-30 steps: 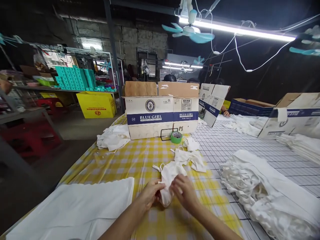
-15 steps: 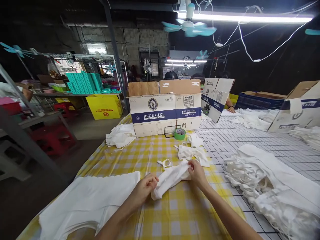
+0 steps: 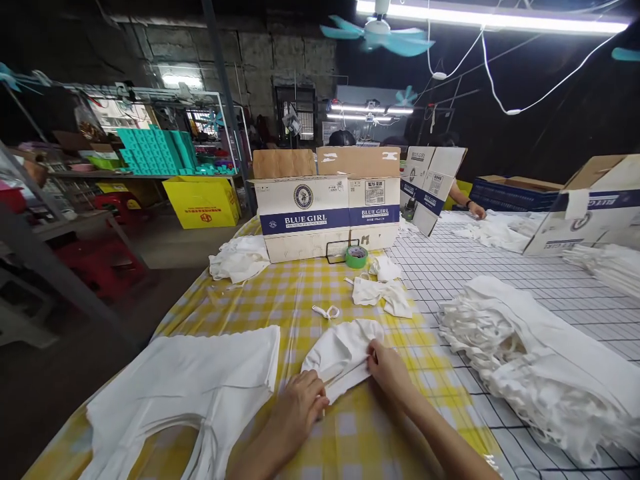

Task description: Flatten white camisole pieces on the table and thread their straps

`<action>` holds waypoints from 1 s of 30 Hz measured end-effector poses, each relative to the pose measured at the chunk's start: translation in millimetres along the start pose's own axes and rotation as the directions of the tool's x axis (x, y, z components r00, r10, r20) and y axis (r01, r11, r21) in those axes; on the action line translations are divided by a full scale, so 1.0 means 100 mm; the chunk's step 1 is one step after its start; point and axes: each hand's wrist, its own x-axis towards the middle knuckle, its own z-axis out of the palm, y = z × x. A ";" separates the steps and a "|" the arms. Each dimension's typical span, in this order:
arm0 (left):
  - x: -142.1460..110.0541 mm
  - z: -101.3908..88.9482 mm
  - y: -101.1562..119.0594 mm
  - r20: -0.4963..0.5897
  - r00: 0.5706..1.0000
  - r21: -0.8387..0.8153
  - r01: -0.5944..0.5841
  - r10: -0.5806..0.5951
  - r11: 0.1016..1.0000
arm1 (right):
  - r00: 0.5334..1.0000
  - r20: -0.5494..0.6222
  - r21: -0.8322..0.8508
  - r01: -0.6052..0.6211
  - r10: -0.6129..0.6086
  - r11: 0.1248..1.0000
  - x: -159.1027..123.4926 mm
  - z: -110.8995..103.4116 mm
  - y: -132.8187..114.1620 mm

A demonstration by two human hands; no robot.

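A curved white fabric piece (image 3: pixel 345 350) lies on the yellow checked cloth (image 3: pixel 300 293) between my hands. My left hand (image 3: pixel 304 403) is closed on its lower left corner, fingers curled over the edge. At its right end my right hand (image 3: pixel 387 370) pinches the border between thumb and fingers. To the left is a larger stack of white cut garment pieces (image 3: pixel 190 373) with a rounded opening. Just beyond the piece sits a small white looped strap (image 3: pixel 326 311). Farther back are crumpled white scraps (image 3: pixel 383 293).
A cardboard carton (image 3: pixel 305 223) stands at the back, with a roll of green tape (image 3: pixel 357 257) before it. On the right, a thick pile of white garment pieces (image 3: pixel 540 360) covers the grid cloth. A co-worker's hand (image 3: pixel 476 210) rests beyond an upright carton flap (image 3: pixel 440 190).
The fabric piece has gone from a bunched strip to a flatter, rounded shape. My left hand has come down towards me onto its lower edge, and my right hand has shifted slightly lower.
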 end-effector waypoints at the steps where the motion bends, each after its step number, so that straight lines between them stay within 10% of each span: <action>1: -0.04 -0.02 -0.02 -0.004 1.000 -0.038 0.030 -0.030 0.999 | 1.000 0.015 -0.002 -0.007 0.007 1.000 -0.05 -0.01 0.05; 7: -0.05 0.03 -0.06 -0.116 0.980 -0.189 0.136 -0.160 0.973 | 0.944 -0.194 -0.175 0.234 -0.267 0.956 -0.25 -0.06 -0.15; 11: 0.10 0.15 -0.13 -0.218 0.946 -0.026 0.241 -0.241 0.970 | 0.806 0.058 -0.181 0.588 -0.589 0.788 -0.18 -0.09 -0.43; 20: 0.26 0.19 -0.04 -0.162 0.949 0.241 0.303 -0.270 0.922 | 0.767 0.077 -0.107 0.641 -0.637 0.760 -0.30 -0.19 -0.26; 26: 0.58 0.34 0.06 -0.095 0.955 -0.016 0.280 -0.280 0.960 | 0.764 0.102 -0.096 0.645 -0.637 0.758 -0.28 0.00 -0.20; 30: 0.66 0.27 -0.06 -0.149 0.929 -0.226 0.301 -0.338 0.926 | 0.817 -0.091 0.045 0.575 -0.569 0.817 -0.35 -0.10 -0.12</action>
